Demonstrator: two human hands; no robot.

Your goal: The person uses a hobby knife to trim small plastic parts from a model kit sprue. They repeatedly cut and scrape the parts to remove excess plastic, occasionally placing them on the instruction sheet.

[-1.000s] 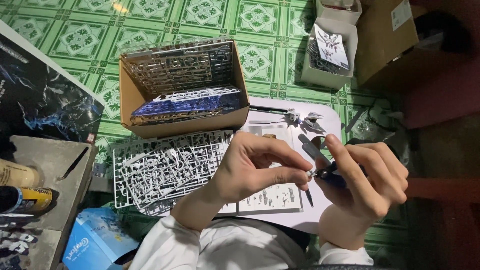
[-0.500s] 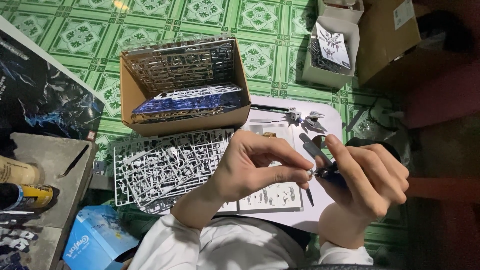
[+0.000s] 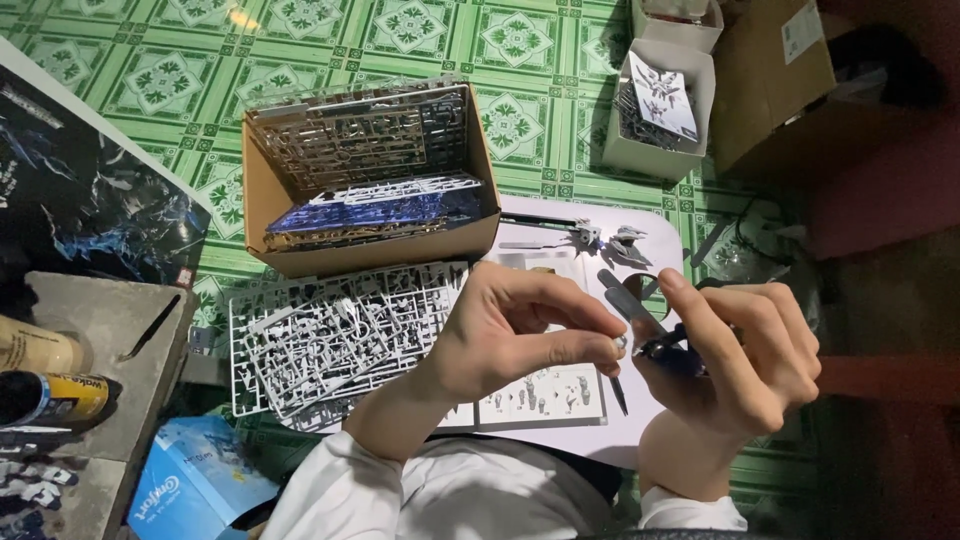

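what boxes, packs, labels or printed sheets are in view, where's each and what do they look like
Brown box: open cardboard, top centre on the green floor, holds grey and blue part frames.
White box: open, upper right, with a printed sheet.
Big carton: brown, top right, white label.
Dark lid: left edge, blue-black artwork.
Blue pack: bottom left, light blue with white print.
Can: far left, lying down, black and yellow.
Manual: white sheet under the hands, small diagrams.

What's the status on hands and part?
Left hand pinches a tiny grey part at its fingertips. Right hand holds a dark hobby tool against it. Nothing in the way.
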